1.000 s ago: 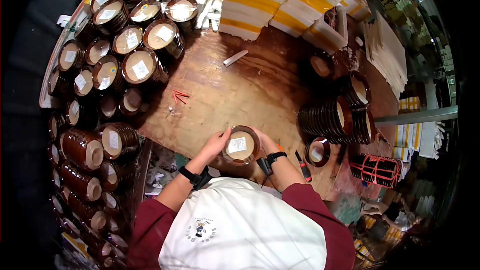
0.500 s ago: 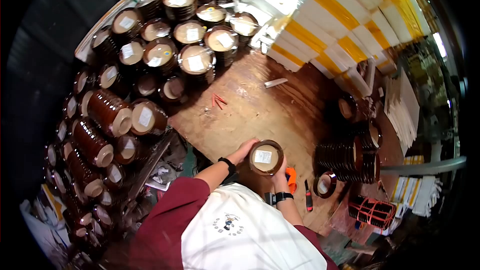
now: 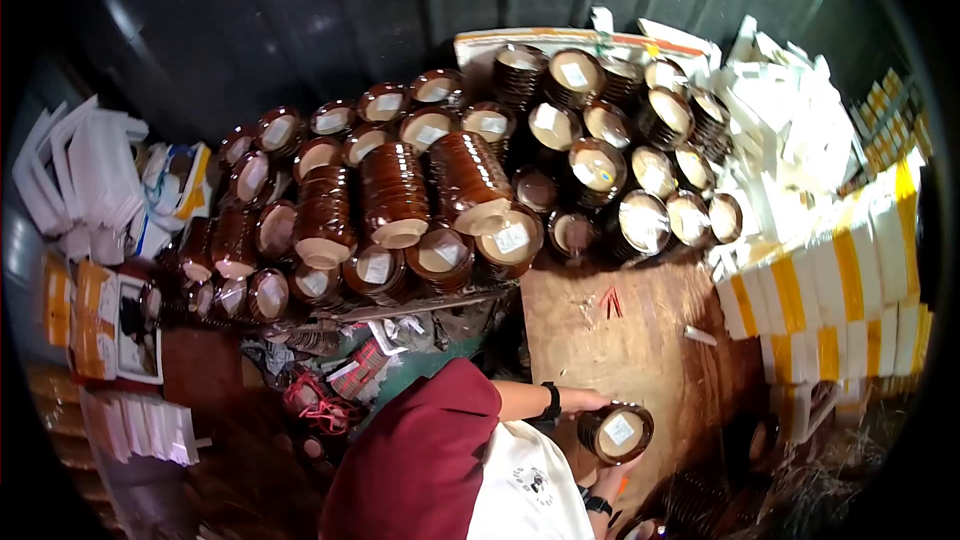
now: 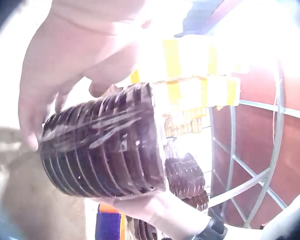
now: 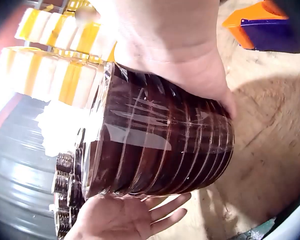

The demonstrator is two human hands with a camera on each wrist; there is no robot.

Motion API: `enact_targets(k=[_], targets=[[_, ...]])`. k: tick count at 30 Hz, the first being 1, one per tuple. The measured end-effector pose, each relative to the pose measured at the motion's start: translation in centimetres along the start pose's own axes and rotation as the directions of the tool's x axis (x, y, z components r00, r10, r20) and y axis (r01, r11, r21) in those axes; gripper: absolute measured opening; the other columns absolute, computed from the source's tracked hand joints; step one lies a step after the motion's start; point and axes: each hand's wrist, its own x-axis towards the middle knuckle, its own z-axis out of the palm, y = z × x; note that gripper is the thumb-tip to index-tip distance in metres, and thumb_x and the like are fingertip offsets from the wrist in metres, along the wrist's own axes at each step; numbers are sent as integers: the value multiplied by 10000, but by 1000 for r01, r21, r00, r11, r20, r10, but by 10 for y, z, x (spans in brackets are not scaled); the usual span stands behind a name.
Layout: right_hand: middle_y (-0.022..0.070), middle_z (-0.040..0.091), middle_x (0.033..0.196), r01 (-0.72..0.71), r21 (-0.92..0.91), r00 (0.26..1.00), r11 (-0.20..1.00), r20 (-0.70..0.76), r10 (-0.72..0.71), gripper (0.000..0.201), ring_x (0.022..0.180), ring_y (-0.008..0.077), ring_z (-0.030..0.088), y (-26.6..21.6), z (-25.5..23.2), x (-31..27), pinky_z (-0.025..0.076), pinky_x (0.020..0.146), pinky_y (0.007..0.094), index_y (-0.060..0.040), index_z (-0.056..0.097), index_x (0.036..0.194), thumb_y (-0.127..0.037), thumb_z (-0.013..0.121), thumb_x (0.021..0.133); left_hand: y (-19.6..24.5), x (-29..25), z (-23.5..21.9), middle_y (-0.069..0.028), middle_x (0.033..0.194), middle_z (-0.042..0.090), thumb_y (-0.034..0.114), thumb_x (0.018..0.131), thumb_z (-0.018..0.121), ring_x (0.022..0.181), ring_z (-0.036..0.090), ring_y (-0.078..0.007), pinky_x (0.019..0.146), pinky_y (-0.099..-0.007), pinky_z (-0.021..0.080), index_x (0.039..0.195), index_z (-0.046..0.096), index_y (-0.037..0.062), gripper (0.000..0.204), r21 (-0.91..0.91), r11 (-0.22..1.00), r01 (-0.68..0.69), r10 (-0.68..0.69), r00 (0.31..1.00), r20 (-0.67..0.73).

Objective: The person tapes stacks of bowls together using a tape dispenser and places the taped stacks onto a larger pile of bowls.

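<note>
A stack of dark brown glazed bowls [image 3: 617,433] is held between both hands above the worktable, its pale top face with a white label turned up. Clear film wraps the stack, seen side-on in the left wrist view [image 4: 105,150]. My left hand [image 4: 85,55] holds the stack from one side, fingers spread and lightly bent along it. From the opposite side my right hand [image 5: 185,55] grips it, with a digit reaching the narrow end. Part of the right hand's fingers is hidden behind the bowls.
Many wrapped bowl stacks [image 3: 395,195] crowd the left and back, some lying on their sides. Red sticks [image 3: 611,302] and a white strip [image 3: 700,336] lie on the wooden table [image 3: 570,340]. Yellow-taped white foam boxes [image 3: 830,290] stand right. An orange and blue object [image 5: 265,30] lies nearby.
The head view has swung left toward the bowl stacks and the dark wall. Both hands keep holding the stack of bowls, which now appears farther right in the head view.
</note>
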Motion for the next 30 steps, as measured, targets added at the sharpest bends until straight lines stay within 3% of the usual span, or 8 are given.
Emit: enact_targets(k=[15,18,20,21,22,23,26,30], targets=[[73,553,1393,-61,-226,983,972,153,97,600,1258,265,540,8,3,32,475,1034,456,-120,545,1376,-555,378,998,64,-209,-131,-30,1014,667,388,938,584,796,630,-138,655,-293,515,1051,680,88,335,-172,900,-401,371,911,-182],[76,582,1356,-67,-265,985,962,133,106,575,1224,258,563,-3,1,30,488,1016,447,-110,567,1347,-534,386,1003,66,-277,-122,-44,1064,671,348,1013,528,854,636,-140,743,-299,526,1131,673,88,320,-95,811,-577,548,807,-222],[78,601,1331,-35,-256,994,966,89,60,559,1201,253,579,-14,-3,14,496,1004,442,-104,582,1328,-519,391,1006,72,-306,-109,-80,1183,670,297,1071,459,1026,643,-168,904,-312,509,1248,634,57,347,-116,583,-804,760,590,-272],[79,611,1319,-2,-233,999,973,50,14,551,1189,251,587,-14,-7,4,501,999,439,-101,589,1318,-512,394,1008,74,-338,-106,-126,1300,642,276,1082,425,1203,596,-213,1040,-357,452,1323,579,-8,402,70,334,-940,931,318,-179],[80,620,1306,30,-204,999,979,-7,-32,544,1178,248,595,-10,-11,-6,505,993,436,-97,597,1309,-505,396,1009,102,-381,-85,-152,1339,623,302,1085,390,1250,579,-231,1083,-379,424,1307,579,-40,450,-196,337,-921,909,373,-188],[81,630,1294,37,-175,997,984,-63,-49,536,1167,246,603,-2,-10,-11,509,987,433,-94,604,1299,-498,399,1011,131,-430,-63,-204,1341,611,392,1087,348,1233,587,-264,1081,-390,421,1300,582,-43,537,67,363,-929,920,346,-186],[83,659,1256,5,-141,982,990,-189,-32,516,1132,238,627,5,4,-4,522,969,425,-84,626,1270,-476,407,1016,169,-452,-27,-218,1165,654,610,1040,303,1129,619,-304,1029,-476,455,1204,620,-5,712,-56,8,-998,999,10,-36],[87,697,1207,34,-31,958,999,-284,-42,492,1086,228,658,23,3,14,540,946,413,-71,655,1232,-447,417,1022,192,-428,-10,-244,1181,648,620,1030,329,1124,627,-327,1003,-470,469,1215,602,-40,738,-198,140,-970,979,106,174]])
